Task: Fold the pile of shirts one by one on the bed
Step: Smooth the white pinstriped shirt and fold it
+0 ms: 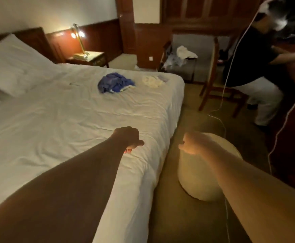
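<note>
Left hand (128, 137): curled into a fist, nothing visible in it; hung over the near edge of the bed (64, 123).
Right hand (192, 143): curled the same way, apparently empty; hovered off the bed's side, above a round pouf (208, 169) that stood beside the bed.
Blue shirt (115, 83): lay crumpled on the far part of the bed, well apart from both hands.
Cream garment (152, 81): lay bunched near the blue one, closer to the bed's far corner; too blurred to tell whether it was a shirt.
Pillow (11, 67): rested at the bed's head, away from the clothes.
Step in hand: judged to be the very start, an approach to the pile, with nothing folded on the bed yet.
Next move: likely called for a step along the bed's side, then fingers opened, one garment lifted off alone and spread flat on the bare middle of the bed.
</note>
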